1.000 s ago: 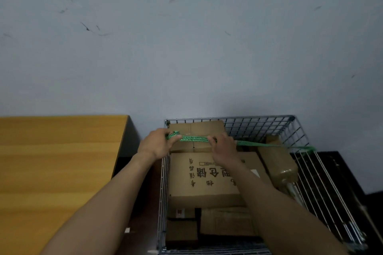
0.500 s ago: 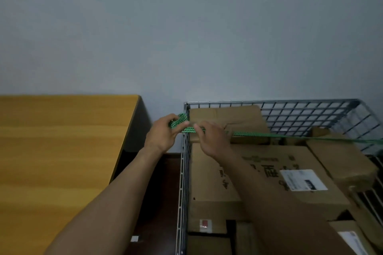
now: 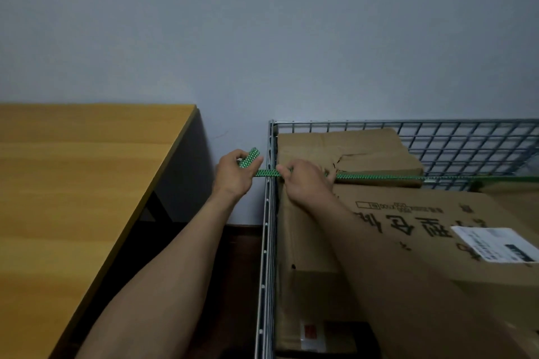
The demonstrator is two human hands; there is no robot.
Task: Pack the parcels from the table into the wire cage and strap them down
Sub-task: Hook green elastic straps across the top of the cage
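The green strap (image 3: 379,176) runs in a straight, tight line across the top of the wire cage (image 3: 269,230). It starts just outside the cage's left wall, passes over the parcels and goes off toward its right side, where the far end is out of view. The left hand (image 3: 233,176) sits just outside the cage's left wall. Its grip is clamped on the strap's free end, and a short tail folds up over the fingers. The right hand (image 3: 304,182) is just inside that same wall, its grip pinched on the strap where it crosses the rear parcel (image 3: 350,148). A larger printed parcel (image 3: 414,245) fills the cage's near left part, its top close under the strap. The worktop (image 3: 73,183) stands left of the cage, across a dark gap.

The strap looks like flat woven webbing: light, limp when slack, and probably somewhat stretchy. Its patterned weave should give fingers good purchase. It is best held flat across the band, close to the wall wire where it must be fastened, so that tension is not lost. The cardboard looks soft, and the rear parcel's top is creased and torn, so a hard pull could bite into its edges. The cage wire looks stiff and should make a sound anchor.
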